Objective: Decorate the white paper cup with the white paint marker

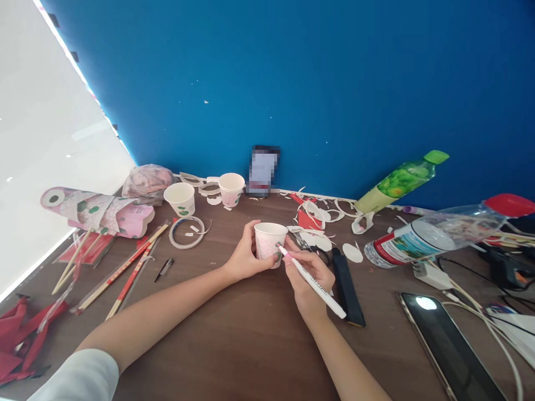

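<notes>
A white paper cup (267,236) with a pink and green print stands upright on the brown table (234,345). My left hand (244,256) is wrapped round its left side. My right hand (307,275) is closed on a white marker pen (313,283), and the pen's pink tip touches the cup's right side near the green print. Both forearms stretch across the table from the near edge.
Two more paper cups (180,199) (231,189), a tape ring (186,231), chopsticks (121,270) and a pink paper roll (96,211) lie left. Right are scissors (311,248), a black case (348,287), two bottles (401,181) (438,231), a phone (449,345), cables and paper scraps.
</notes>
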### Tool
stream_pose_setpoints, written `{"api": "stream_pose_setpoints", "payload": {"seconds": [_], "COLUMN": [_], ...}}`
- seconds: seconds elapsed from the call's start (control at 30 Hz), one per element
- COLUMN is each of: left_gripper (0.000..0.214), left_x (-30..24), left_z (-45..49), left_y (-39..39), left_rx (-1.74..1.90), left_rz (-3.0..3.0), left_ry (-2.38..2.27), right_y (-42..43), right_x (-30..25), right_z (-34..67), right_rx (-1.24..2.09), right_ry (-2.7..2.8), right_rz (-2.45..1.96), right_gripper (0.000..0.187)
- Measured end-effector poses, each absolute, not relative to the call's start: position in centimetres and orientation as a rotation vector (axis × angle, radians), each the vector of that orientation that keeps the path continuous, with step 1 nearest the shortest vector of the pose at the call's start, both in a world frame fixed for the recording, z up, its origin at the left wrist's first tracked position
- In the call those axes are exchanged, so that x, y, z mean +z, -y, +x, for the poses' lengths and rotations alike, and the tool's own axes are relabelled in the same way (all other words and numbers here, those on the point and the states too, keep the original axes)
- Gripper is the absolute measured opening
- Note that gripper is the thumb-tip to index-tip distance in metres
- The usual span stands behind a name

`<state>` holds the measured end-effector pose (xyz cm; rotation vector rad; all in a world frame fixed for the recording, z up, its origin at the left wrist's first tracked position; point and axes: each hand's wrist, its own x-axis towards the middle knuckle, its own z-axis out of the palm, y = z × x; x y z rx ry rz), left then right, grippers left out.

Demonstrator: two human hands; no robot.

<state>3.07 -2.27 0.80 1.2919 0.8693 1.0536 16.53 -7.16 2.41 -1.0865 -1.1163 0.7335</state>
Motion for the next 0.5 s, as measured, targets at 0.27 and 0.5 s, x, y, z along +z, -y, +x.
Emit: {"api": "stream_pose_setpoints", "payload": {"seconds": [0.27, 0.5], "left_gripper": [0.081, 0.081], "left_x": [0.76, 0.57], "left_z": [3.10, 3.02], "left_y": [2.32, 2.30], "left_rx": [1.056, 1.050], "left_rz": [1.312, 1.310], "left_ry": [-0.881, -0.872], "right_y": [7.17, 7.13], "right_x": [2.47, 2.71], "right_z": [16.60, 16.57], "right_rx": [0.743, 0.750], "right_ry": [1.119, 1.111], "right_rz": [-1.079, -1.080], "right_gripper": [0.006, 0.007]}}
